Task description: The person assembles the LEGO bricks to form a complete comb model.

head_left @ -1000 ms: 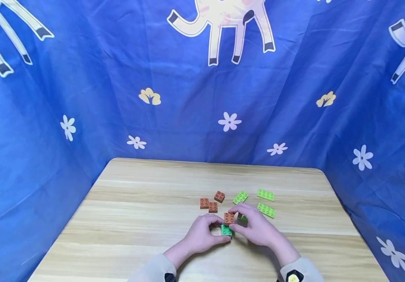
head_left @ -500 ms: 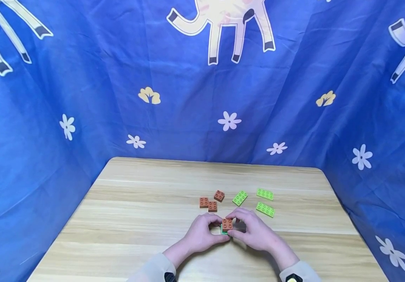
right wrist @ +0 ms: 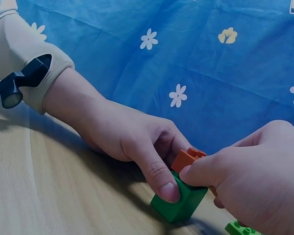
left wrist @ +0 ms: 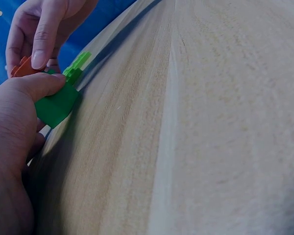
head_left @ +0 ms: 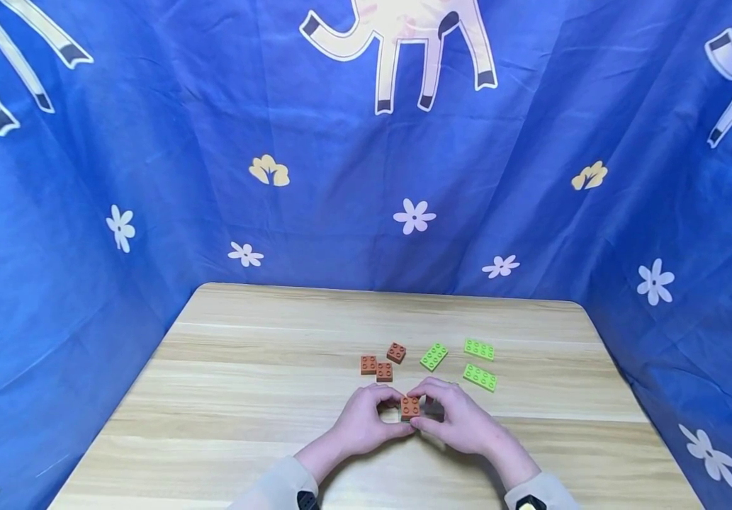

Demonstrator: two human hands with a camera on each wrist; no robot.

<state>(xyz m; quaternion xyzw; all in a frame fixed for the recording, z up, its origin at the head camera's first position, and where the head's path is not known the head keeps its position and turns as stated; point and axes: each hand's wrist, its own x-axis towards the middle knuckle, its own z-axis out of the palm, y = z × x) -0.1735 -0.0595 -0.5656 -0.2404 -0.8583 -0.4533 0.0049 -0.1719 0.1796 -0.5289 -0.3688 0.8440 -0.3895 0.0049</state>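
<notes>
My left hand [head_left: 364, 423] grips a green toy building block [right wrist: 174, 208] between thumb and fingers, low over the table. With thumb and fingers, my right hand [head_left: 458, 418] pinches an orange-brown four-stud brick [head_left: 410, 406] on top of that block. In the right wrist view the brick meets the block's top; whether it is fully seated I cannot tell. From the head the brick covers nearly all of the green block. A light green brick [left wrist: 77, 68] shows just beyond the block in the left wrist view.
Behind the hands lie three loose orange-brown bricks [head_left: 384, 372] in a loose group. Three flat light green bricks [head_left: 480, 377] lie to their right on the wooden table [head_left: 244, 354]. A blue patterned curtain [head_left: 340, 212] surrounds the table's back and sides.
My right hand has brought the orange-brown brick down and slightly left, from above the green block onto its top. My left hand has stayed in place around the block.
</notes>
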